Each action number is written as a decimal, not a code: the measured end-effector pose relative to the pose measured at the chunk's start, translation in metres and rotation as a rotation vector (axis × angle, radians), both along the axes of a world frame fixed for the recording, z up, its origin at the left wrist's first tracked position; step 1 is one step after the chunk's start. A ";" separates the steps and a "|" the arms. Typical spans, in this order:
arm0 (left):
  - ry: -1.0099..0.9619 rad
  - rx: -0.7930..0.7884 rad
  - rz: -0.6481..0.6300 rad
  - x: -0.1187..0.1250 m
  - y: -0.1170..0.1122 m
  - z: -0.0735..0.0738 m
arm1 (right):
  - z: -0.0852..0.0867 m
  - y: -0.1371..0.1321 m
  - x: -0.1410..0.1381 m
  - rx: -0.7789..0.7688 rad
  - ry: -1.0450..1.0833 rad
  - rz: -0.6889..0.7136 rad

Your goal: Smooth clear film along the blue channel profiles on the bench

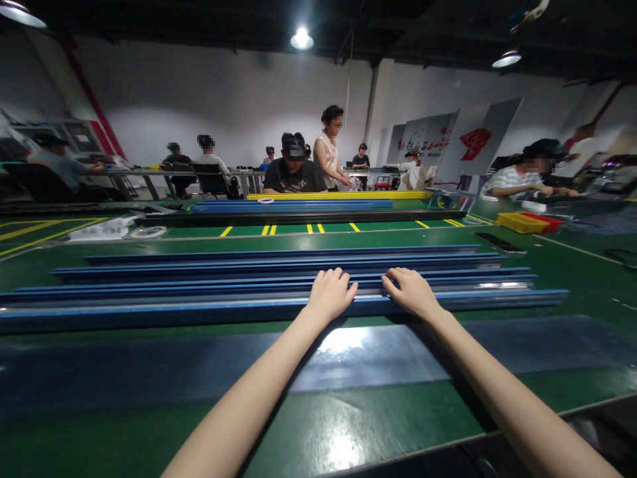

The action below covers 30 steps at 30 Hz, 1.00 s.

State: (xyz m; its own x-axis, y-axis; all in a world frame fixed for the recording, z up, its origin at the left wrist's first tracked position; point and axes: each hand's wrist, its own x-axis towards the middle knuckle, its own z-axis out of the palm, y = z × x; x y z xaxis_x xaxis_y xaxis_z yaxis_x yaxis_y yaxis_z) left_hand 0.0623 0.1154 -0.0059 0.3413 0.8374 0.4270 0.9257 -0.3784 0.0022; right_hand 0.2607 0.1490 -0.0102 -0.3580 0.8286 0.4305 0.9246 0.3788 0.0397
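Several long blue channel strips [199, 309] lie side by side across the green table. Over the nearest ones, my left hand [331, 293] bends its fingers around a strip's upper edge, thumb pointing right. A short way to its right, my right hand [409, 292] is curled over the same strips, thumb toward the left. The fingertips of both hands are partly hidden behind the strips. Closer to me, a flat, glossy clear sheet [368, 358] stretches across the table under my forearms.
A phone [499, 242] and a yellow tray [520, 223] are at right. Beyond the strips are a dark bar [298, 218], a yellow bar [338, 196] and a tape roll [148, 232]. A seated person [293, 169] faces me across the table; others work around the room.
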 end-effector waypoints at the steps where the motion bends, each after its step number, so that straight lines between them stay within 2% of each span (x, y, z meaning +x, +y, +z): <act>1: 0.003 0.005 0.006 0.002 0.001 -0.001 | 0.000 -0.001 -0.001 -0.003 0.010 -0.012; 5: 0.005 0.016 0.047 0.001 0.002 -0.003 | 0.001 -0.005 -0.008 0.029 -0.004 -0.082; 8: -0.012 0.008 0.062 0.000 0.002 -0.002 | 0.002 -0.006 -0.009 0.025 -0.026 -0.084; 12: -0.006 0.007 0.076 -0.006 0.002 -0.001 | 0.002 -0.008 -0.003 -0.042 -0.050 0.047; 15: -0.002 -0.011 0.106 -0.024 -0.001 0.001 | 0.001 -0.010 0.004 -0.037 -0.100 0.105; 20: 0.015 -0.051 0.177 -0.066 -0.010 0.005 | 0.003 -0.006 0.019 -0.035 -0.104 0.031; 23: 0.034 -0.075 0.216 -0.082 -0.016 0.006 | 0.004 -0.001 0.026 -0.056 -0.113 0.000; 26: 0.055 -0.095 0.238 -0.084 -0.020 0.008 | 0.003 0.000 0.026 -0.117 -0.079 -0.045; 30: 0.102 -0.079 0.241 -0.077 -0.023 0.009 | 0.002 -0.002 0.019 -0.157 -0.039 -0.174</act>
